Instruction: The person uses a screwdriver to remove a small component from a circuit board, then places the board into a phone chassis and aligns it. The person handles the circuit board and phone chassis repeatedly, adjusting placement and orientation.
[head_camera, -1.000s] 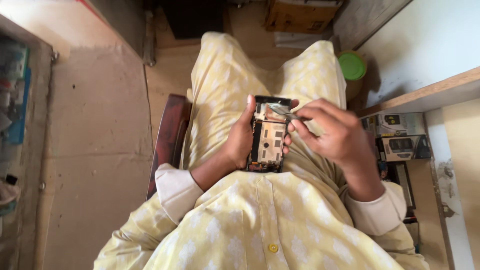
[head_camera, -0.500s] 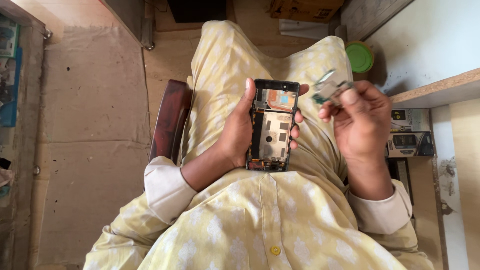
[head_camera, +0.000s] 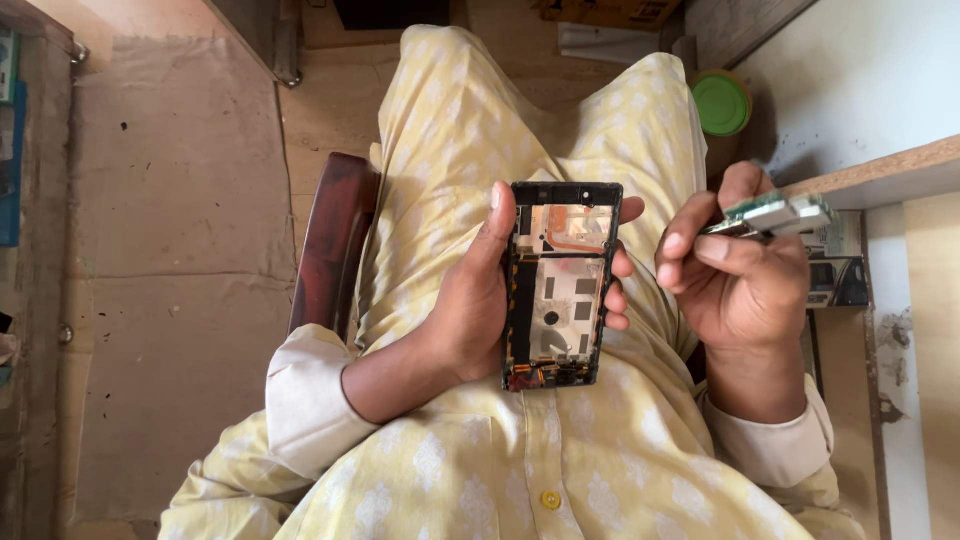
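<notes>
Teardown step underway: your left hand (head_camera: 470, 310) cradles the opened phone frame (head_camera: 556, 285) over your lap; right hand (head_camera: 745, 285) pinches the green circuit board (head_camera: 775, 213) beside it; next calls for careful board handling

Single head view; looks steeply down at lap (head_camera: 520, 130); close range

Small repair workshop, opened phone frame (head_camera: 558, 285), loose circuit board (head_camera: 775, 213), workbench edge (head_camera: 880, 172)

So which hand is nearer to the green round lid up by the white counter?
The right hand. It sits just below the green lid, pinching a small circuit board. The left hand is farther off, over the lap, gripping the opened phone frame.
</notes>
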